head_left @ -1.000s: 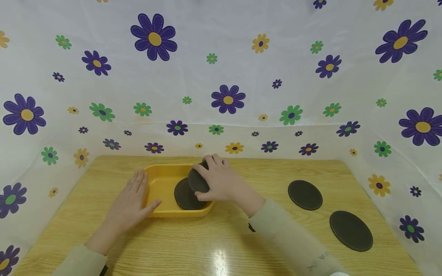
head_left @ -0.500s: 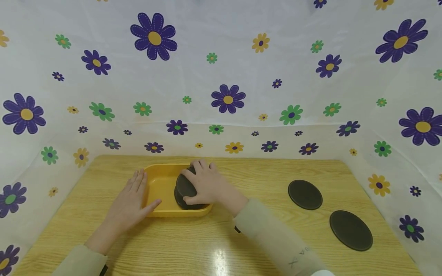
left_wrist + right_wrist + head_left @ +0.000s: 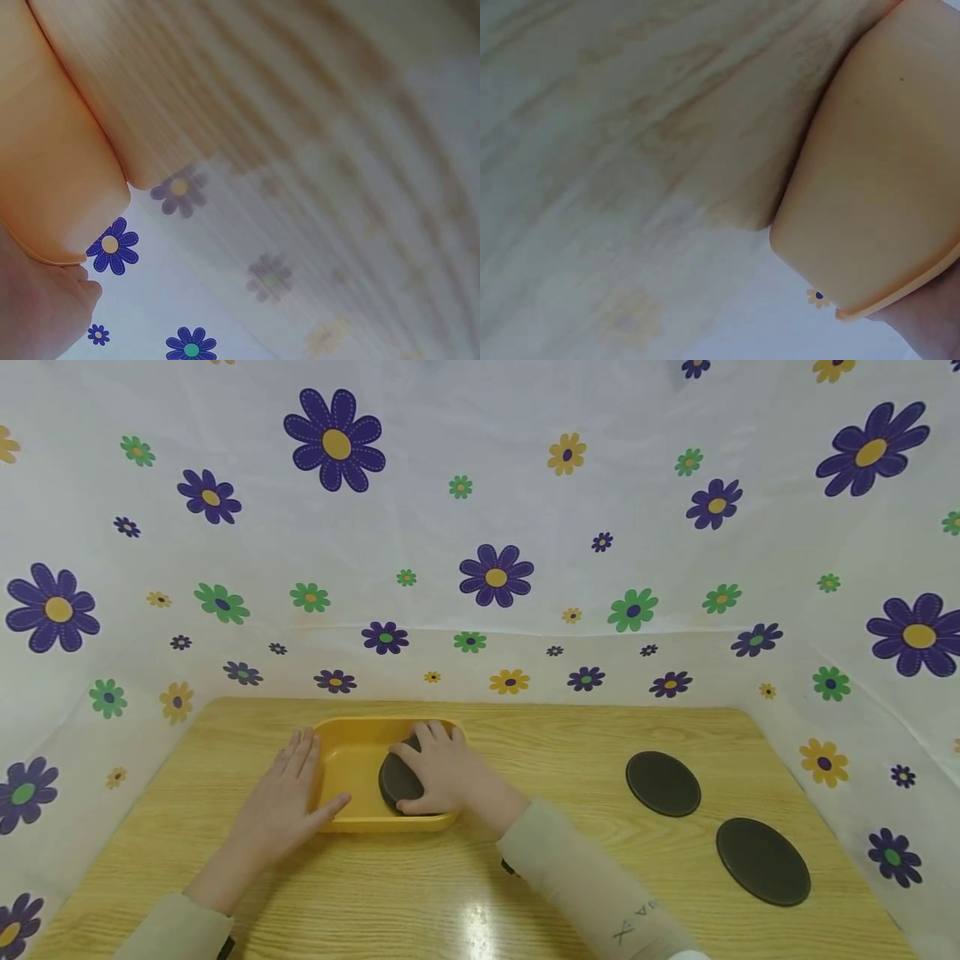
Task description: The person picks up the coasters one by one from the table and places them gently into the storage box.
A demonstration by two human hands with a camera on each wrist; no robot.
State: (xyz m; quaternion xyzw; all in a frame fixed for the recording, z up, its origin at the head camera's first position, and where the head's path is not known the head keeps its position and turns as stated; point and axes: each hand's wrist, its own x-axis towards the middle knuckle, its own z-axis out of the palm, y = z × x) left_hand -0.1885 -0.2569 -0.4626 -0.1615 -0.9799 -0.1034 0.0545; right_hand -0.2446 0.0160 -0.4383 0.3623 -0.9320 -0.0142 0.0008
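Observation:
A yellow tray (image 3: 352, 777) sits toward the left on the wooden table. In its right half, my right hand (image 3: 442, 772) holds a round black disc (image 3: 401, 785), thumb at the near edge and fingers spread over the far side. The disc lies over another black disc, which is now hidden beneath it. Against the tray's left wall rests my left hand (image 3: 281, 802), fingers straight and thumb reaching over the near rim. Both wrist views show mostly the tray's outer wall (image 3: 60, 135), with part of the left hand at lower left in the left one.
Two more black discs lie flat on the right side of the table, one farther back (image 3: 663, 783) and a nearer disc (image 3: 763, 862). White cloth (image 3: 525, 510) printed with flowers surrounds the table (image 3: 555, 893) at the back and sides.
My right hand has moved left and down with its disc, from tilted above the tray's right side to lying over the lower disc. The left hand and tray have stayed put.

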